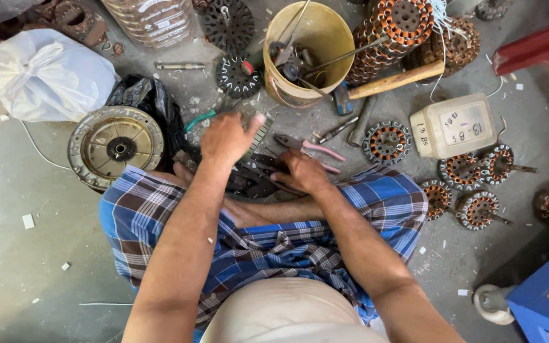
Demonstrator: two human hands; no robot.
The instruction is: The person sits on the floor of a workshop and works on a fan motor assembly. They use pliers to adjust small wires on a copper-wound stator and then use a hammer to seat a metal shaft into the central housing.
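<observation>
My left hand [225, 137] is raised over my lap and grips a small flat grey ribbed piece [260, 135] between thumb and fingers. My right hand [304, 172] rests on and grips a dark toothed stator core [253, 177] that lies on the floor between my feet, in front of my blue checked cloth [141, 216]. The core is partly hidden by both hands. Pink-handled pliers [318, 150] lie just beyond my right hand.
A yellow bucket [325, 32] of tools stands ahead, a wooden-handled hammer [392, 81] beside it. Several copper-wound stators [387, 141] and a white plastic box [455, 127] lie to the right. A round metal cover [115, 146], a black bag and a white bag [46, 76] sit left.
</observation>
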